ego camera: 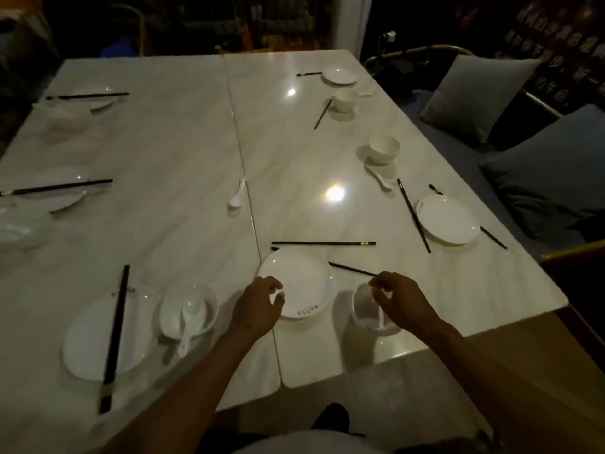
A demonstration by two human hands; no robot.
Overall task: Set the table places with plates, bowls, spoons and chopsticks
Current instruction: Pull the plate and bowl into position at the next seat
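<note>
On the pale surface, the left hand pinches the near rim of a white plate with curled fingers. The right hand is curled over a bowl holding a spoon; whether it grips the rim is unclear. Two black chopsticks lie apart: one just beyond the plate, the other slanting out from under its right edge. To the left sits a second plate with chopsticks across it, beside a second bowl.
</note>
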